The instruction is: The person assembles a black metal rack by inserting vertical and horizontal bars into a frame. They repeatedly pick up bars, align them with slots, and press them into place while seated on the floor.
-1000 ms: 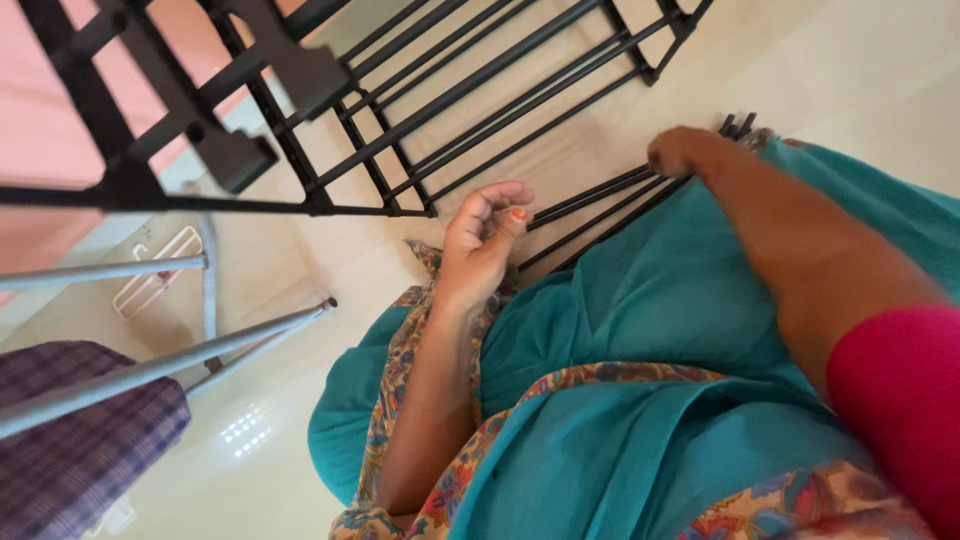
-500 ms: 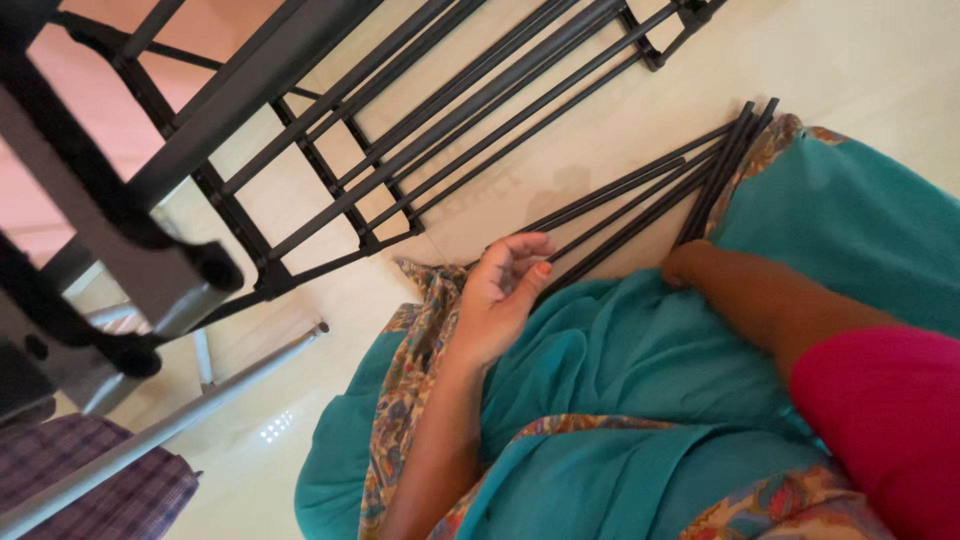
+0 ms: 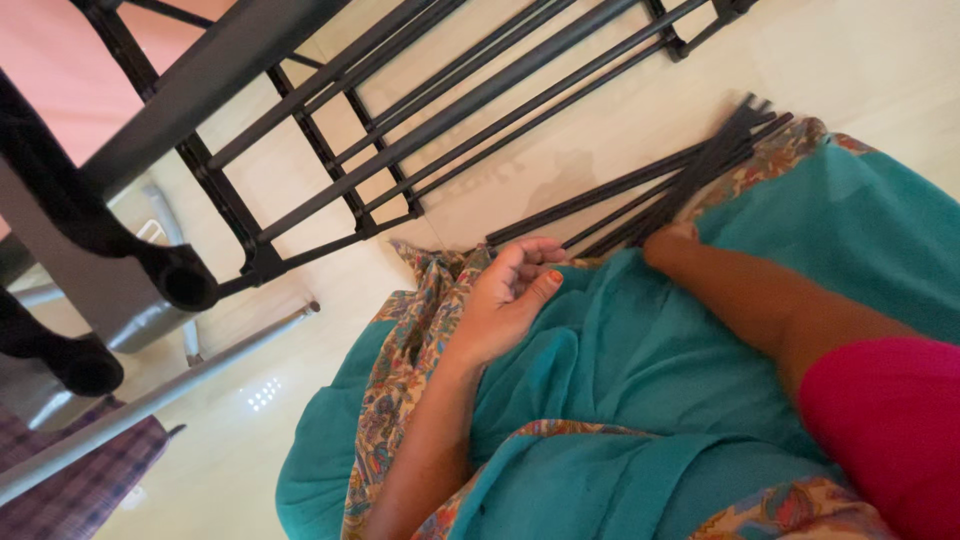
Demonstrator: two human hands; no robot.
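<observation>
Since half a second back, both hands have slid down a bit and the view has swung, so the bundle of thin black rods [image 3: 650,195] now sits higher right in my view. It lies on the pale floor [image 3: 850,70], right along the edge of my teal cloth [image 3: 620,370], long axis running from near my left hand up and away to the right.

My left hand [image 3: 505,300] rests on the cloth's patterned border, fingers loosely curled, holding nothing, with the near ends of the rods just past my fingertips. My right hand [image 3: 668,245] is the nearer one to the middle of the bundle; it's pressed at the cloth edge beside the rods, but the fingers are tucked out of sight, so I honestly can't tell if it's gripping one.

Further out, a black metal rack frame [image 3: 400,130] lies flat across the floor above the rods. No packages, labels or signs anywhere. A silver pole [image 3: 150,400] and some plaid fabric [image 3: 70,470] sit lower left.
</observation>
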